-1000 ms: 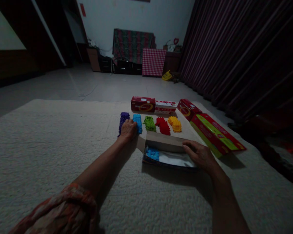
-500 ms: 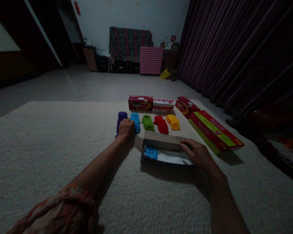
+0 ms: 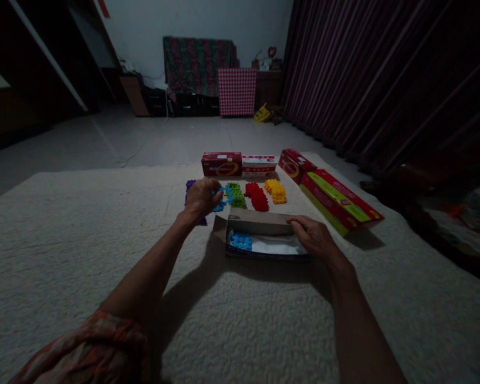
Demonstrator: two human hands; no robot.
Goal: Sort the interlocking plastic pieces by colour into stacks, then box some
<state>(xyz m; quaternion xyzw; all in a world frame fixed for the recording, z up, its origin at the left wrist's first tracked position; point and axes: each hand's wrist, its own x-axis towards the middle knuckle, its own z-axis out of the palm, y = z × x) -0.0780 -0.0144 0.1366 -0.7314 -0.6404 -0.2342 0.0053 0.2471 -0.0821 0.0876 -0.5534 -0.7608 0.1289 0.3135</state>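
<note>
My left hand [image 3: 200,198] is closed in a pinch on a light-blue plastic interlocking block [image 3: 227,194], raised in front of the row of blocks. Partly hidden behind that hand are purple blocks [image 3: 189,185]. Further right in the row lie green blocks [image 3: 236,196], red blocks [image 3: 257,197] and yellow blocks [image 3: 276,191]. My right hand [image 3: 314,236] grips the far wall of an open cardboard box [image 3: 260,217] near its right end. Inside the box, blue blocks [image 3: 240,241] sit at the left beside white material [image 3: 278,245].
Behind the row stand a red box [image 3: 222,164] and a white-and-red box [image 3: 259,166]. To the right are another red box [image 3: 296,165] and a long red-and-green box [image 3: 341,200]. Everything rests on a pale quilted mat [image 3: 104,240]. A dark curtain [image 3: 336,74] hangs at the right.
My left hand has lifted a light-blue block up from the blue pile. My right hand keeps its hold on the box. The whole view has shifted slightly.
</note>
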